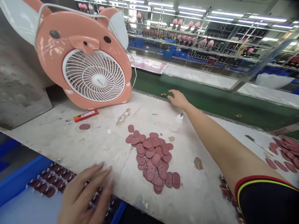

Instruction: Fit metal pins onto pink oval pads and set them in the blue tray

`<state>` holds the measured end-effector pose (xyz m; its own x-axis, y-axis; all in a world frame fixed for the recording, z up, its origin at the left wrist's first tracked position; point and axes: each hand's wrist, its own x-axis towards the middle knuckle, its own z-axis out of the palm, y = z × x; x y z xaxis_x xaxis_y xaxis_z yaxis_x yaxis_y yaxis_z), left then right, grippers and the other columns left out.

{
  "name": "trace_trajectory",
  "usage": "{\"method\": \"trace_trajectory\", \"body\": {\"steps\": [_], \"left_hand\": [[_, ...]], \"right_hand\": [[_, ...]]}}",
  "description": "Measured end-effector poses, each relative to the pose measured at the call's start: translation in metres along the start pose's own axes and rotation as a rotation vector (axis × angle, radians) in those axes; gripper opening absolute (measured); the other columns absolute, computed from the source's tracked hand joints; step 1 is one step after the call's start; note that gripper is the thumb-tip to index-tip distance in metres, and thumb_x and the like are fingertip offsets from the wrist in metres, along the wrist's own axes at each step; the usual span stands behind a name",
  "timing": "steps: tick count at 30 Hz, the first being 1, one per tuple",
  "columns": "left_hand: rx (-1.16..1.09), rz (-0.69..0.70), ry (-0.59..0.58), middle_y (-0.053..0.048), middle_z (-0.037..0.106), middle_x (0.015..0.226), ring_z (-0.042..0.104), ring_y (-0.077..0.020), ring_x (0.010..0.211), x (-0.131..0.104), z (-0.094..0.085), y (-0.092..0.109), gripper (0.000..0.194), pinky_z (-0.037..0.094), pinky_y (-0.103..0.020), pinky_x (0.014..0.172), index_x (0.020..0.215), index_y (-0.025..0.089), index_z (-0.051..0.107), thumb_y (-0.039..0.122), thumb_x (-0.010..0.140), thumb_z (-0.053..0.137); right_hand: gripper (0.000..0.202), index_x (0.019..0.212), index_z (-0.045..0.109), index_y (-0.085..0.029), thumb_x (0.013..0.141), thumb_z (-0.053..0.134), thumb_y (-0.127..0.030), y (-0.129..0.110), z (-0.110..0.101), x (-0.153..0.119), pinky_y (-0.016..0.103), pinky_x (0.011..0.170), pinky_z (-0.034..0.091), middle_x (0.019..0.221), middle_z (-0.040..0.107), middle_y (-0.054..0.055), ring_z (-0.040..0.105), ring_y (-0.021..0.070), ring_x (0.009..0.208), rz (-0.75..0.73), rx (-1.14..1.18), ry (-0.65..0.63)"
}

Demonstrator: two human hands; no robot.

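Head view: right hand out at the green belt, left hand over the blue tray

The right hand has thumb and forefinger parted, nothing visible between them, their tips just beside a small brown piece on the belt; the left hand, blurred, spreads its fingers loosely above rows of dark red pieces, and I cannot tell whether its palm hides anything; the pile of oval dusky-pink pieces lies on the worn white table between both arms, with the pink fan standing beyond it to the left
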<state>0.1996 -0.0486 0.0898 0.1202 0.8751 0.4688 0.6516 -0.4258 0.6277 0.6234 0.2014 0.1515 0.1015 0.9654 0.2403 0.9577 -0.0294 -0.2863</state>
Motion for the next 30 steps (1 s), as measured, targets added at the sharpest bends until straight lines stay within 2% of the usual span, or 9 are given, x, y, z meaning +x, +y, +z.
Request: {"method": "trace_trajectory", "body": {"steps": [3, 6, 10, 13, 17, 20, 22, 25, 30], "left_hand": [[0.127, 0.051, -0.150, -0.006, 0.068, 0.123, 0.057, -0.0332, 0.116, 0.045, 0.029, 0.027, 0.032, 0.040, -0.048, 0.101, 0.117, 0.035, 0.067, 0.031, 0.087, 0.058], [0.339, -0.001, -0.294, -0.009, 0.069, 0.124, 0.059, -0.0318, 0.114, 0.085, 0.045, 0.039, 0.036, 0.044, -0.047, 0.094, 0.121, 0.026, 0.066, 0.035, 0.095, 0.043], [0.447, -0.078, -0.320, -0.011, 0.070, 0.113, 0.061, -0.0338, 0.100, 0.110, 0.051, 0.043, 0.037, 0.046, -0.048, 0.081, 0.114, 0.022, 0.069, 0.037, 0.096, 0.040], [0.435, -0.086, -0.335, -0.008, 0.070, 0.110, 0.062, -0.0312, 0.099, 0.113, 0.051, 0.045, 0.031, 0.046, -0.045, 0.080, 0.105, 0.025, 0.071, 0.037, 0.095, 0.044], [0.389, -0.051, -0.345, -0.005, 0.071, 0.109, 0.063, -0.0289, 0.099, 0.105, 0.050, 0.045, 0.028, 0.047, -0.044, 0.081, 0.101, 0.027, 0.070, 0.030, 0.095, 0.043], [0.365, 0.017, -0.351, -0.006, 0.070, 0.117, 0.061, -0.0291, 0.105, 0.095, 0.047, 0.044, 0.030, 0.047, -0.045, 0.087, 0.110, 0.025, 0.069, 0.036, 0.096, 0.045], [0.367, 0.062, -0.347, -0.006, 0.069, 0.120, 0.060, -0.0294, 0.109, 0.087, 0.044, 0.043, 0.032, 0.047, -0.045, 0.090, 0.114, 0.025, 0.068, 0.040, 0.094, 0.049], [0.400, 0.126, -0.323, -0.005, 0.072, 0.111, 0.064, -0.0273, 0.100, 0.077, 0.039, 0.042, 0.027, 0.049, -0.042, 0.084, 0.107, 0.024, 0.071, 0.039, 0.094, 0.052], [0.502, 0.274, -0.212, -0.006, 0.074, 0.086, 0.068, -0.0286, 0.077, 0.067, 0.032, 0.039, 0.023, 0.045, -0.037, 0.059, 0.093, 0.019, 0.071, 0.028, 0.096, 0.050]], "right_hand": [[0.032, 0.124, 0.057, -0.018, 0.096, 0.059, -0.034, -0.006, 0.017, 0.022, 0.045, 0.089, 0.053, 0.127, 0.058, 0.009, 0.061, 0.0236, 0.107, -0.021, -0.023, -0.044], [0.031, 0.121, 0.058, -0.018, 0.095, 0.060, -0.034, -0.005, 0.022, 0.027, 0.044, 0.088, 0.054, 0.124, 0.059, 0.009, 0.062, 0.0232, 0.105, -0.002, -0.059, -0.072], [0.031, 0.123, 0.058, -0.018, 0.096, 0.059, -0.034, 0.008, 0.000, 0.008, 0.045, 0.091, 0.053, 0.128, 0.058, 0.010, 0.061, 0.0240, 0.108, 0.055, -0.115, -0.095], [0.029, 0.120, 0.059, -0.018, 0.096, 0.059, -0.034, 0.024, -0.037, -0.031, 0.044, 0.089, 0.053, 0.124, 0.060, 0.009, 0.062, 0.0232, 0.105, 0.043, -0.128, -0.265], [0.018, 0.104, 0.065, -0.017, 0.095, 0.060, -0.033, 0.039, -0.091, -0.113, 0.038, 0.082, 0.055, 0.106, 0.067, 0.005, 0.065, 0.0174, 0.089, -0.009, -0.072, -0.645], [0.017, 0.099, 0.068, -0.018, 0.089, 0.067, -0.032, 0.039, -0.118, -0.175, 0.035, 0.079, 0.056, 0.097, 0.071, 0.003, 0.068, 0.0185, 0.086, -0.027, 0.017, -0.760], [0.021, 0.102, 0.070, -0.022, 0.086, 0.067, -0.036, 0.034, -0.128, -0.209, 0.035, 0.078, 0.056, 0.099, 0.073, 0.005, 0.069, 0.0226, 0.090, -0.006, 0.053, -0.712], [0.026, 0.107, 0.069, -0.025, 0.090, 0.059, -0.042, 0.016, -0.132, -0.251, 0.038, 0.078, 0.056, 0.109, 0.071, 0.006, 0.068, 0.0261, 0.094, 0.019, 0.110, -0.568], [0.019, 0.103, 0.065, -0.026, 0.096, 0.050, -0.036, -0.046, -0.110, -0.308, 0.038, 0.080, 0.054, 0.103, 0.071, 0.004, 0.067, 0.0226, 0.093, -0.067, 0.286, -0.318]]}}
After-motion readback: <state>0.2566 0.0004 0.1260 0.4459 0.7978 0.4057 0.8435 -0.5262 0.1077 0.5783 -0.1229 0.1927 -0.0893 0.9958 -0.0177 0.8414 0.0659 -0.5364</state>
